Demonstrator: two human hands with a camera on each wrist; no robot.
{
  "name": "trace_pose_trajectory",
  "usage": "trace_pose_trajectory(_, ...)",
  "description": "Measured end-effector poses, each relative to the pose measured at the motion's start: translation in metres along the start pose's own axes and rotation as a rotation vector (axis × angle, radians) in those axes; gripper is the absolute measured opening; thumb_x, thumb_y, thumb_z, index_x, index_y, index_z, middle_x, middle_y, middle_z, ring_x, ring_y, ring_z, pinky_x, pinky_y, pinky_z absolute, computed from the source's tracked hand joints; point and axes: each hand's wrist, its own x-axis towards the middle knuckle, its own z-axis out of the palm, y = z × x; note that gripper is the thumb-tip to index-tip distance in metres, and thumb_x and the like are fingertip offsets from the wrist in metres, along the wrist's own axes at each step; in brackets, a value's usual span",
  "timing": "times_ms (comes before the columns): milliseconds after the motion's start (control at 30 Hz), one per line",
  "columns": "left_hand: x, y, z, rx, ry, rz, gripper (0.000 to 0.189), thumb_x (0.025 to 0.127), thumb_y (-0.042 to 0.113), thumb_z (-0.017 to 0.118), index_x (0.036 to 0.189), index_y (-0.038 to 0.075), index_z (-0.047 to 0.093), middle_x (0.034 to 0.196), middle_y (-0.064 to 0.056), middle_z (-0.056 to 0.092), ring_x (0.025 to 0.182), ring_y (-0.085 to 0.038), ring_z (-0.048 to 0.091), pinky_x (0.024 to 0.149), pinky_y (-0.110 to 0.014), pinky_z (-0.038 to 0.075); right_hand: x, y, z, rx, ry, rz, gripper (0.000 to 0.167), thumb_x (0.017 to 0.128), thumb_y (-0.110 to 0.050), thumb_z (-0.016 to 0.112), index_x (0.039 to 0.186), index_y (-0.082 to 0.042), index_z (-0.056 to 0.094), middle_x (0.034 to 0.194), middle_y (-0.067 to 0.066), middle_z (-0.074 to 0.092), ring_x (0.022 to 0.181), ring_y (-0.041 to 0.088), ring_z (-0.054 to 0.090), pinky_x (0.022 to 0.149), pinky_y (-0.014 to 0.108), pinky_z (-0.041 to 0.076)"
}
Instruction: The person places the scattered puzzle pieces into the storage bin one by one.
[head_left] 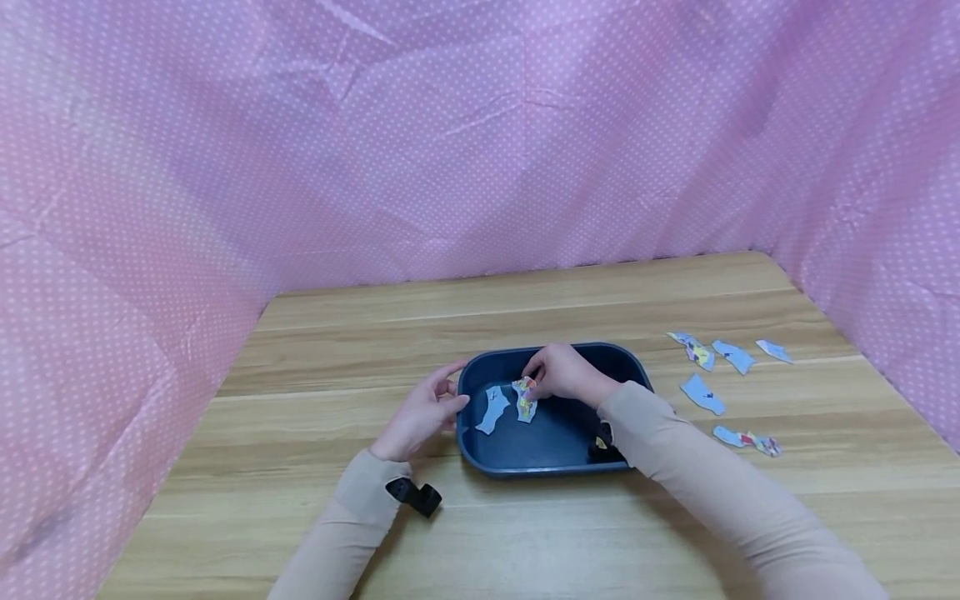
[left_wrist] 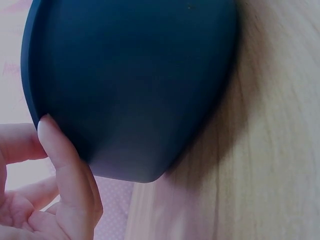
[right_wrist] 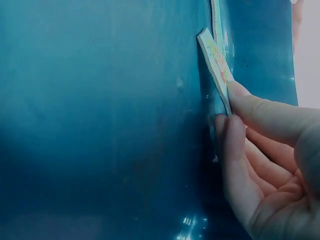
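A dark blue plastic tray (head_left: 525,471) with raised walls sits on the wooden table. My left hand (head_left: 423,412) holds its left end; in the left wrist view the thumb (left_wrist: 62,150) lies against the wall near the rim. Reaching into the tray, my right hand (head_left: 566,375) pinches a colourful puzzle piece (head_left: 527,408) between thumb and fingers. The right wrist view has this held piece (right_wrist: 215,60) tilted on edge, partly covered by the fingertips. Left of it in the tray lies a light blue puzzle piece (head_left: 492,410) with a small dark mark.
Several loose puzzle pieces lie on the table right of the tray, among them a plain blue one (head_left: 702,394) and a multicoloured one (head_left: 747,439). A pink dotted cloth (head_left: 480,167) hangs behind the table (head_left: 337,333) and at its sides.
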Motion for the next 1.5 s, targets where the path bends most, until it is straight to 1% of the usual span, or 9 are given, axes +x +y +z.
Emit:
trace_pose_trajectory(200, -0.0006, 0.0007, -0.0002, 0.003, -0.002, 0.006, 0.055, 0.092, 0.005, 0.059, 0.141, 0.024, 0.044, 0.098, -0.011, 0.054, 0.073, -0.018, 0.056, 0.066, -0.03, 0.054, 0.0, 0.0, 0.0022, 0.003, 0.019, -0.008, 0.029, 0.072, -0.008, 0.081, 0.099, -0.002, 0.073, 0.083, 0.004, 0.071, 0.066, 0.01, 0.061, 0.064, 0.024, 0.052)
trace_pose_trajectory(367, -0.0011, 0.0015, -0.0005, 0.003, -0.004, 0.004, 0.055, 0.092, 0.006, 0.058, 0.141, 0.025, 0.044, 0.099, -0.011, 0.054, 0.074, -0.018, 0.056, 0.066, -0.029, 0.054, -0.0002, -0.001, 0.0026, -0.038, 0.032, -0.02, 0.032, 0.07, -0.01, 0.082, 0.099, -0.001, 0.073, 0.082, 0.004, 0.071, 0.065, 0.01, 0.061, 0.064, 0.024, 0.052)
trace_pose_trajectory(533, -0.001, 0.0012, 0.0, -0.001, -0.005, 0.006, 0.055, 0.092, 0.006, 0.058, 0.141, 0.026, 0.043, 0.099, -0.011, 0.054, 0.075, -0.018, 0.057, 0.066, -0.029, 0.054, -0.001, -0.0011, 0.0031, -0.08, 0.023, -0.017, 0.034, 0.071, -0.013, 0.083, 0.102, -0.002, 0.072, 0.082, 0.003, 0.07, 0.065, 0.011, 0.06, 0.064, 0.024, 0.052)
trace_pose_trajectory(600, -0.0006, 0.0002, 0.0003, -0.003, -0.005, 0.005, 0.055, 0.092, 0.006, 0.058, 0.141, 0.026, 0.043, 0.098, -0.011, 0.054, 0.075, -0.019, 0.057, 0.067, -0.03, 0.054, -0.0012, -0.001, 0.0032, -0.103, 0.015, -0.03, 0.035, 0.071, -0.015, 0.083, 0.102, -0.003, 0.072, 0.082, 0.003, 0.069, 0.066, 0.011, 0.059, 0.065, 0.024, 0.052)
trace_pose_trajectory(833, 0.0002, -0.0018, 0.0009, -0.006, -0.005, 0.012, 0.056, 0.092, 0.004, 0.058, 0.142, 0.024, 0.043, 0.099, -0.011, 0.053, 0.076, -0.019, 0.057, 0.066, -0.029, 0.054, 0.0003, -0.0002, 0.0035, -0.205, -0.02, -0.141, 0.033, 0.074, -0.017, 0.08, 0.103, -0.003, 0.071, 0.086, 0.004, 0.069, 0.07, 0.01, 0.059, 0.065, 0.023, 0.052)
trace_pose_trajectory(967, 0.0005, -0.0021, 0.0013, -0.023, -0.006, 0.019, 0.057, 0.092, 0.003, 0.057, 0.142, 0.023, 0.042, 0.1, -0.012, 0.055, 0.076, -0.019, 0.058, 0.064, -0.028, 0.054, 0.0013, 0.0007, 0.0038, -0.256, -0.004, -0.184, 0.031, 0.074, -0.018, 0.081, 0.1, -0.003, 0.072, 0.085, 0.004, 0.069, 0.068, 0.008, 0.059, 0.065, 0.023, 0.051)
trace_pose_trajectory(1067, 0.0004, -0.0025, 0.0019, -0.03, -0.004, 0.027, 0.057, 0.091, 0.002, 0.057, 0.142, 0.022, 0.042, 0.1, -0.013, 0.056, 0.076, -0.02, 0.058, 0.063, -0.029, 0.054, 0.0016, 0.0014, 0.0042, -0.277, 0.01, -0.202, 0.03, 0.073, -0.018, 0.082, 0.097, -0.004, 0.072, 0.083, 0.003, 0.069, 0.068, 0.007, 0.058, 0.064, 0.023, 0.051)
trace_pose_trajectory(1300, -0.0015, -0.0029, 0.0026, -0.017, 0.004, 0.018, 0.057, 0.091, 0.004, 0.059, 0.142, 0.024, 0.043, 0.098, -0.011, 0.056, 0.074, -0.018, 0.058, 0.064, -0.03, 0.054, 0.0004, 0.0027, 0.0049, -0.263, -0.003, -0.183, 0.029, 0.074, -0.02, 0.081, 0.096, -0.004, 0.071, 0.077, 0.001, 0.067, 0.066, 0.008, 0.057, 0.062, 0.022, 0.049)
trace_pose_trajectory(1500, -0.0025, -0.0027, 0.0026, 0.004, 0.009, 0.019, 0.057, 0.091, 0.005, 0.059, 0.142, 0.024, 0.042, 0.099, -0.011, 0.057, 0.075, -0.019, 0.058, 0.065, -0.031, 0.055, -0.0017, 0.0033, 0.0016, -0.219, -0.004, -0.178, 0.03, 0.074, -0.021, 0.08, 0.097, -0.003, 0.07, 0.078, 0.001, 0.068, 0.067, 0.008, 0.059, 0.063, 0.023, 0.05)
